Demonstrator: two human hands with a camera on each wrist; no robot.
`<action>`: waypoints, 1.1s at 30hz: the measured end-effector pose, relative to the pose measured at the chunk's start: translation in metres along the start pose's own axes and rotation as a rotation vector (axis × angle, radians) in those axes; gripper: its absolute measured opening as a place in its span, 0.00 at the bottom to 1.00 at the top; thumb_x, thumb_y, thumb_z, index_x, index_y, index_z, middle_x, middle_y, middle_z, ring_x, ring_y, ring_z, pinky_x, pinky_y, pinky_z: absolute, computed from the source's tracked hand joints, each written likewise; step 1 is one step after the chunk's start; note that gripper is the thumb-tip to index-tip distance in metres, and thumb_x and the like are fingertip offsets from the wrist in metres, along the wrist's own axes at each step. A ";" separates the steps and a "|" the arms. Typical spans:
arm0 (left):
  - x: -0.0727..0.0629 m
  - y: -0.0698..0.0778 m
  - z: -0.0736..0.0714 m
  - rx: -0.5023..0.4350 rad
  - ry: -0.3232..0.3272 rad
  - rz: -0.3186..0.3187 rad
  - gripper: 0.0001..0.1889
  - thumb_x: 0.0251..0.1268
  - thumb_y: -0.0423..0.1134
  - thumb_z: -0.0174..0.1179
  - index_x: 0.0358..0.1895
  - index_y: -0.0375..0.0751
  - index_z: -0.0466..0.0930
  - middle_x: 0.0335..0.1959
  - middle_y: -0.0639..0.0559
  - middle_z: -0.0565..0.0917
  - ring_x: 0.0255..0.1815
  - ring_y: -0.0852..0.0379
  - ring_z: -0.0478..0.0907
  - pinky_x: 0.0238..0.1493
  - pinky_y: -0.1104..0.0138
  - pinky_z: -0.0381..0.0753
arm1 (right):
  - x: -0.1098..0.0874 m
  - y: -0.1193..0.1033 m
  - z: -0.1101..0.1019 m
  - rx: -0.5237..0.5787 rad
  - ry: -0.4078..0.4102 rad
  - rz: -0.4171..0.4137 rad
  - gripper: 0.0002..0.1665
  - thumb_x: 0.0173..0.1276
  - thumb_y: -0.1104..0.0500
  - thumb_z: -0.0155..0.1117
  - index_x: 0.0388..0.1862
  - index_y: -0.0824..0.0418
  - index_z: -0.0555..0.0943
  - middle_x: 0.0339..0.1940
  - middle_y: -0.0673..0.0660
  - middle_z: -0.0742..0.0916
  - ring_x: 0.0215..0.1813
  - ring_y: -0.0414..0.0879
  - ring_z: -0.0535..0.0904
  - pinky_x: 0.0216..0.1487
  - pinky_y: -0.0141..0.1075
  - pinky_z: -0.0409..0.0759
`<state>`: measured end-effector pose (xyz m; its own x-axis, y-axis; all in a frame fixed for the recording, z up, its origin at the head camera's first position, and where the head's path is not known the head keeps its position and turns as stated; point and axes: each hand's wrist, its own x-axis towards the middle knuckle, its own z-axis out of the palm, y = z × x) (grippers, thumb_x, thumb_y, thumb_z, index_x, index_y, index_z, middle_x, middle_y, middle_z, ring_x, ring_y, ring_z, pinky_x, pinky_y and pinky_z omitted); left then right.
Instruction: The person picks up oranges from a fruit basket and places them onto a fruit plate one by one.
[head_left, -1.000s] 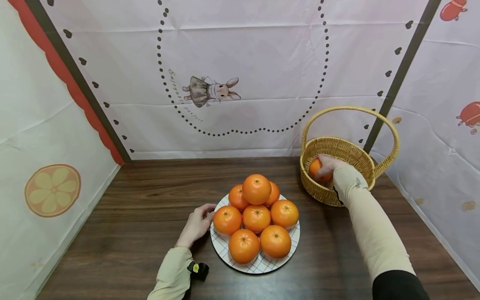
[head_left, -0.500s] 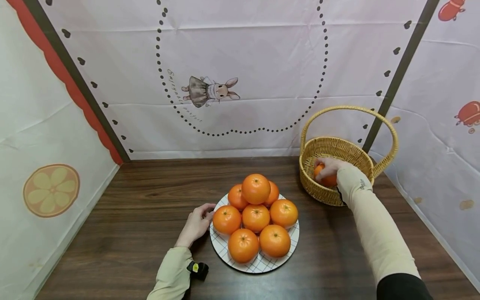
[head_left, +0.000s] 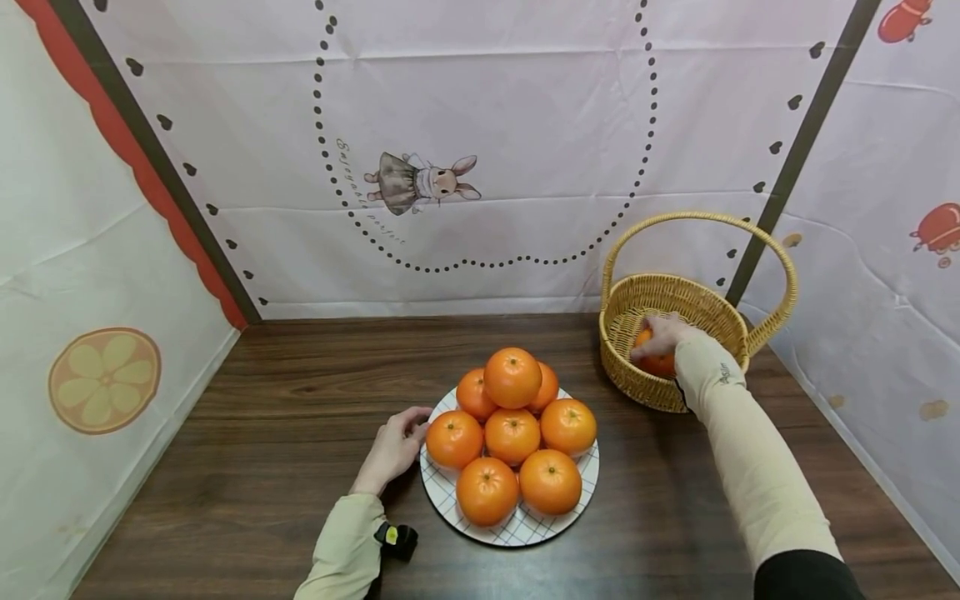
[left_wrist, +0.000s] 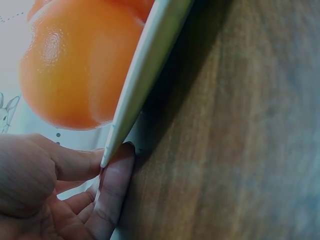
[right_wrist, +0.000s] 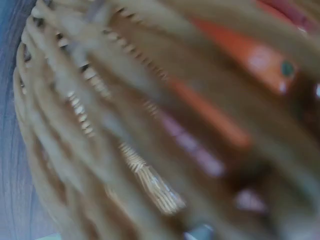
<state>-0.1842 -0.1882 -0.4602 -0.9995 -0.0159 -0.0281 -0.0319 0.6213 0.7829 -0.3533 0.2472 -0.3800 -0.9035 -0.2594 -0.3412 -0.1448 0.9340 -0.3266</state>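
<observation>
In the head view, my left hand (head_left: pixel 393 450) pinches the left rim of a round white plate (head_left: pixel 442 492) with a thin grid pattern. The left wrist view shows the thumb on the rim's upper side and a finger (left_wrist: pixel 114 182) beneath it. Several oranges (head_left: pixel 513 436) are piled on this plate, with one orange (head_left: pixel 513 377) on top. To the right, my right hand (head_left: pixel 667 335) reaches into a wicker basket (head_left: pixel 626 385), its fingers around an orange (head_left: pixel 657 365) that they partly cover. The right wrist view is blurred; basket weave hides most of that grasp.
The basket's tall arched handle (head_left: pixel 701 217) rises above the right hand. A brown wooden table (head_left: pixel 300 400) bears everything. Printed cloth walls (head_left: pixel 487 100) close off the back and both sides.
In the basket, my right hand and the orange have shifted slightly right, and its fingers look more spread over the orange. The left hand and plate stay put.
</observation>
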 end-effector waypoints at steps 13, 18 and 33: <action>-0.001 0.001 0.000 -0.017 -0.003 -0.004 0.15 0.75 0.31 0.53 0.59 0.34 0.80 0.29 0.46 0.78 0.23 0.59 0.73 0.28 0.68 0.74 | -0.012 -0.002 -0.005 0.117 0.086 0.078 0.45 0.61 0.44 0.67 0.62 0.69 0.55 0.56 0.76 0.62 0.55 0.66 0.65 0.53 0.56 0.74; -0.001 0.001 0.002 -0.018 -0.007 -0.014 0.15 0.74 0.31 0.53 0.59 0.34 0.80 0.29 0.46 0.78 0.23 0.59 0.72 0.28 0.69 0.73 | -0.020 -0.003 -0.005 0.146 0.147 0.035 0.47 0.57 0.45 0.69 0.61 0.72 0.57 0.55 0.78 0.62 0.54 0.66 0.66 0.54 0.54 0.75; -0.001 -0.002 0.002 -0.036 -0.008 0.003 0.15 0.74 0.31 0.53 0.58 0.33 0.80 0.29 0.46 0.77 0.23 0.58 0.73 0.29 0.69 0.74 | -0.058 -0.028 0.003 0.313 0.407 -0.147 0.47 0.57 0.47 0.74 0.61 0.70 0.57 0.57 0.71 0.66 0.54 0.62 0.72 0.56 0.52 0.74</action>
<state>-0.1833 -0.1875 -0.4626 -0.9995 -0.0075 -0.0312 -0.0296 0.5928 0.8048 -0.2952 0.2355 -0.3537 -0.9752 -0.2074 0.0776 -0.2106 0.7606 -0.6141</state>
